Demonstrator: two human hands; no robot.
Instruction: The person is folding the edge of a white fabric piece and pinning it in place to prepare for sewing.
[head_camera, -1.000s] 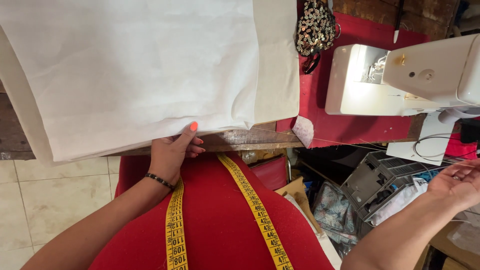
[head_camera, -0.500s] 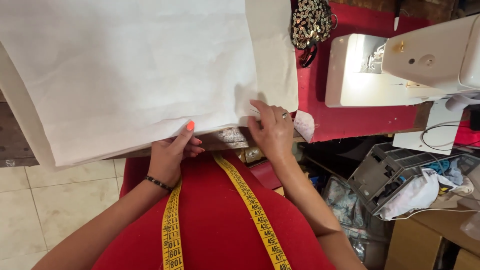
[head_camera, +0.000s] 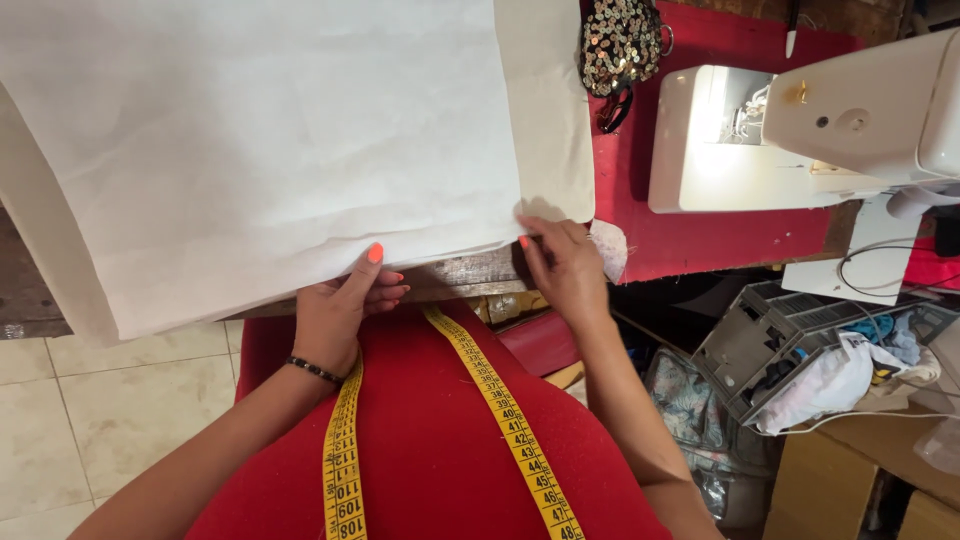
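The near edge of a white fabric sheet (head_camera: 260, 140) is pinched by the left hand (head_camera: 335, 310) and right hand (head_camera: 565, 265), beside a white sewing machine (head_camera: 800, 130).

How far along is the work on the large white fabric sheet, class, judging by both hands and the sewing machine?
Done: the large white fabric sheet lies spread flat over the wooden table. In hand: the left hand pinches its near edge, and the right hand grips its near corner. Left: no fabric lies under the lit white sewing machine, and the yellow measuring tape hangs unused around the neck.
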